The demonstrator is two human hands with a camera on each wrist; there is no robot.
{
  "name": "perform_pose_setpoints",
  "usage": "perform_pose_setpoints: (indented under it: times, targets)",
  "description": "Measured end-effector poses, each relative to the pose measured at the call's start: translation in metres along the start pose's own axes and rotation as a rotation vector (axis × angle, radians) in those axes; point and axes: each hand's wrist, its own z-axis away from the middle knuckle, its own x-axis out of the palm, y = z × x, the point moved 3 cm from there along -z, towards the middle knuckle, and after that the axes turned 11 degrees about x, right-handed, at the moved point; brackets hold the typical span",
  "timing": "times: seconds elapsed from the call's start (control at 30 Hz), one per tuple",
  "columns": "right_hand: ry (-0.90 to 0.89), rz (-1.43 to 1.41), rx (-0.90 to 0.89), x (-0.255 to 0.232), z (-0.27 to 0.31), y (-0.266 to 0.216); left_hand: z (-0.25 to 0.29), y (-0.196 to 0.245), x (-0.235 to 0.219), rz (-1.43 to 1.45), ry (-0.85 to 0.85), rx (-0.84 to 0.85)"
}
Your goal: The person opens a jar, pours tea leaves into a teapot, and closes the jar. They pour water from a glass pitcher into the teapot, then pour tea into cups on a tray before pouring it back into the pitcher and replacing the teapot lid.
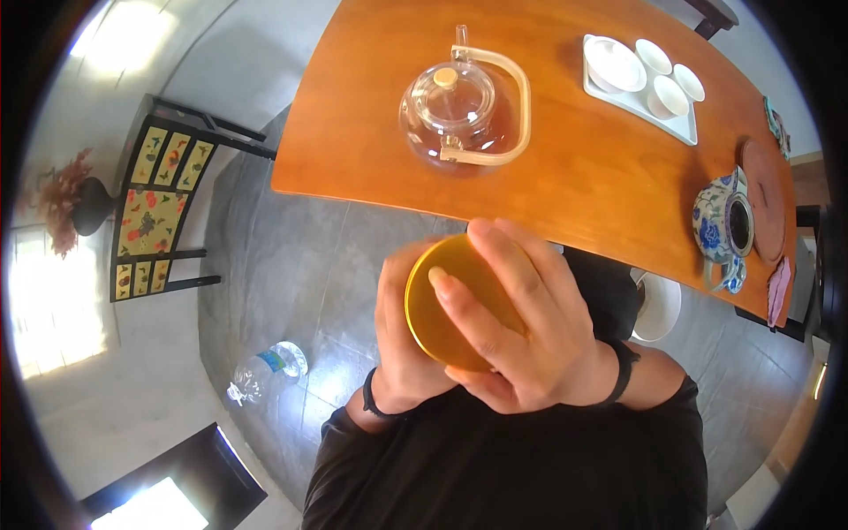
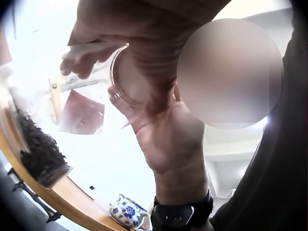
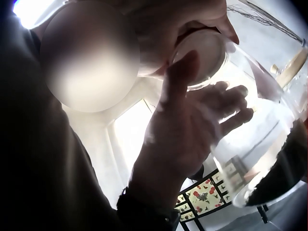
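Close to the body, both hands are on a clear glass jar [image 3: 231, 166] with a round gold lid [image 1: 442, 329]. My left hand [image 1: 399, 340] holds the jar from the left side, its fingers partly hidden behind the lid in the head view. Across the top lies my right hand [image 1: 543, 322], gripping the lid with bent fingers and thumb at its rim. Dark dried leaves [image 2: 41, 149] fill the far end of the jar, and a pinkish square label [image 2: 84, 115] is on its side. The lid hides the jar's body from the head camera.
On the wooden table [image 1: 353, 115] ahead stand a glass teapot [image 1: 450, 115], a white tray [image 1: 632, 115] with several white cups, and a blue-and-white teapot [image 1: 711, 221] beside a round brown board [image 1: 764, 199]. A plastic bottle [image 1: 269, 369] lies on the floor at left.
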Motion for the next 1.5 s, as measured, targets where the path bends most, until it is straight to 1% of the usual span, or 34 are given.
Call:
perform_pose_setpoints:
  times: [0.07,0.1,0.13,0.17,0.2,0.23,0.27,0.3,0.33,0.37,0.4,0.43,0.5,0.53,0.6,0.63,0.73,0.77,0.83,0.9,0.93,0.97,1.03,1.1,1.13,1.17,1.2,1.23,1.27,1.33,1.37,1.43,1.47,1.5]
  targets:
    - [0.010,-0.018,0.005,0.008,-0.003,0.003,-0.002,-0.001,-0.004,-0.145,0.006,0.051]
    - [0.024,-0.029,0.006,0.010,-0.006,0.006,-0.006,-0.004,-0.005,-0.150,0.012,0.052]
    - [-0.029,-0.024,0.017,0.013,-0.011,0.010,-0.010,-0.008,-0.007,-0.103,0.046,0.072]
    - [-0.027,-0.024,0.008,0.012,-0.016,0.013,-0.015,-0.012,-0.009,-0.057,0.082,0.096]
    - [-0.003,-0.059,-0.036,0.010,-0.022,0.016,-0.020,-0.018,-0.014,0.088,0.150,0.023]
    - [0.023,-0.094,-0.079,0.007,-0.027,0.018,-0.028,-0.023,-0.022,0.084,0.152,0.034]
    - [0.062,-0.102,-0.068,0.001,-0.027,0.029,-0.038,-0.030,-0.037,0.036,0.220,0.050]
    - [0.191,-0.186,-0.027,-0.010,-0.028,0.039,-0.050,-0.039,-0.054,-0.011,0.290,0.069]
    - [0.270,-0.144,0.091,-0.020,-0.023,0.049,-0.063,-0.053,-0.075,-0.198,0.326,0.121]
    - [0.339,-0.084,0.158,-0.030,-0.024,0.059,-0.077,-0.070,-0.096,-0.382,0.360,0.173]
    - [0.351,-0.166,0.278,-0.031,-0.025,0.068,-0.090,-0.085,-0.110,-0.337,0.415,0.169]
    - [0.359,-0.181,0.386,-0.029,-0.026,0.081,-0.101,-0.098,-0.121,-0.290,0.465,0.162]
    - [0.282,-0.331,0.608,-0.017,-0.026,0.109,-0.119,-0.117,-0.132,-0.319,0.460,0.176]
    - [0.300,-0.326,0.605,-0.011,-0.028,0.118,-0.126,-0.125,-0.134,-0.357,0.459,0.175]
    - [0.209,-0.513,0.809,0.006,-0.030,0.134,-0.137,-0.140,-0.133,-0.335,0.434,0.185]
    - [0.221,-0.513,0.806,0.010,-0.033,0.135,-0.140,-0.149,-0.133,-0.324,0.418,0.179]
    - [0.163,-0.607,0.958,0.024,-0.044,0.131,-0.143,-0.166,-0.131,-0.266,0.452,0.168]
    - [0.160,-0.610,0.952,0.027,-0.047,0.129,-0.143,-0.169,-0.131,-0.216,0.471,0.160]
    - [0.263,-0.802,0.954,0.032,-0.050,0.129,-0.143,-0.179,-0.132,-0.191,0.465,0.161]
    - [0.278,-0.829,0.950,0.032,-0.052,0.131,-0.142,-0.184,-0.127,-0.169,0.402,0.199]
    - [0.296,-0.857,0.949,0.031,-0.053,0.132,-0.139,-0.181,-0.126,-0.166,0.404,0.199]
    - [0.297,-0.853,0.952,0.031,-0.055,0.132,-0.131,-0.175,-0.125,-0.211,0.413,0.173]
    - [0.389,-0.938,0.909,0.027,-0.063,0.128,-0.112,-0.159,-0.122,-0.252,0.416,0.151]
    - [0.399,-0.945,0.863,0.022,-0.070,0.120,-0.085,-0.131,-0.118,-0.586,0.513,0.319]
    - [0.401,-0.952,0.817,0.022,-0.073,0.115,-0.079,-0.116,-0.113,-0.585,0.510,0.324]
    - [0.404,-0.954,0.815,0.025,-0.076,0.113,-0.076,-0.094,-0.101,-0.557,0.399,0.455]
    - [0.442,-0.945,0.756,0.027,-0.077,0.111,-0.075,-0.074,-0.089,-0.527,0.289,0.578]
    - [0.473,-0.936,0.695,0.031,-0.080,0.107,-0.085,-0.059,-0.078,-0.470,0.103,0.594]
    - [0.461,-0.936,0.693,0.038,-0.083,0.102,-0.098,-0.050,-0.065,-0.411,-0.077,0.606]
    - [0.575,-0.974,0.571,0.049,-0.089,0.087,-0.127,-0.044,-0.040,-0.439,-0.264,0.543]
    - [0.512,-1.013,0.578,0.055,-0.088,0.078,-0.137,-0.050,-0.038,-0.439,-0.258,0.548]
    - [0.527,-0.851,0.535,0.066,-0.092,0.072,-0.151,-0.073,-0.026,-0.400,-0.407,0.551]
    - [0.508,-0.644,0.537,0.066,-0.093,0.074,-0.155,-0.077,-0.023,-0.369,-0.444,0.607]
    - [0.516,-0.648,0.528,0.064,-0.095,0.078,-0.156,-0.080,-0.021,-0.377,-0.445,0.617]
